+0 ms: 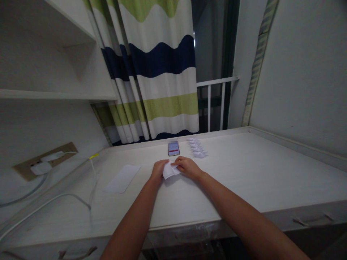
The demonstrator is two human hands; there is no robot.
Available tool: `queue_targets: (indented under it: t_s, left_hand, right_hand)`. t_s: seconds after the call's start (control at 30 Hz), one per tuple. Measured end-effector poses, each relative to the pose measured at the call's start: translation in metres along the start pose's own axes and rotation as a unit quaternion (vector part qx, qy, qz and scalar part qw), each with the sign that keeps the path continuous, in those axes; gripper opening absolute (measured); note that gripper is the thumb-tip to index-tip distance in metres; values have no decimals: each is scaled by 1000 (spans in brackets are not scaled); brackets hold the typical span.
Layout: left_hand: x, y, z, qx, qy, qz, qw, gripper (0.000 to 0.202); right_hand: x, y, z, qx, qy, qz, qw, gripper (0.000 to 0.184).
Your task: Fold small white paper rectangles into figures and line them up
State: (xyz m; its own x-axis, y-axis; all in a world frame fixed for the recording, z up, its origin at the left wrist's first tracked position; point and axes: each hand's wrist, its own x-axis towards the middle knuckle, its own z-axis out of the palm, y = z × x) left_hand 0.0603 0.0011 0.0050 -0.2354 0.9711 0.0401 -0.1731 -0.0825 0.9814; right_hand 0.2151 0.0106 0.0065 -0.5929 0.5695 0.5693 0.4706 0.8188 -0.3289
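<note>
My left hand (pixel 159 170) and my right hand (pixel 187 168) rest on the pale wooden desk (pixel 244 173), fingertips pinching a folded piece of white paper (pixel 170 171) between them. Beyond my hands lies a smartphone (pixel 173 148) with a lit screen showing a red bar. To its right sits a row of several small folded white paper pieces (pixel 196 148). Left of my left hand lies a flat white sheet with rounded corners (pixel 122 178), untouched.
A wall socket panel (pixel 45 161) with white plugs sits at the left, and a white cable (pixel 48 204) runs across the desk's left part. A shelf (pixel 54 94) overhangs at upper left. A striped curtain (pixel 162 72) and white railing (pixel 217 97) stand behind the desk.
</note>
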Motion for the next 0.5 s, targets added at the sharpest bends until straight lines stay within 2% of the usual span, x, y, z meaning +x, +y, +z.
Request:
queue_targets:
  t_s: [0.5]
  left_hand:
    - [2,-3,-2,-6,-13,18,1000,23]
  right_hand:
    - [-2,0,1,-11,18,-29,999,25]
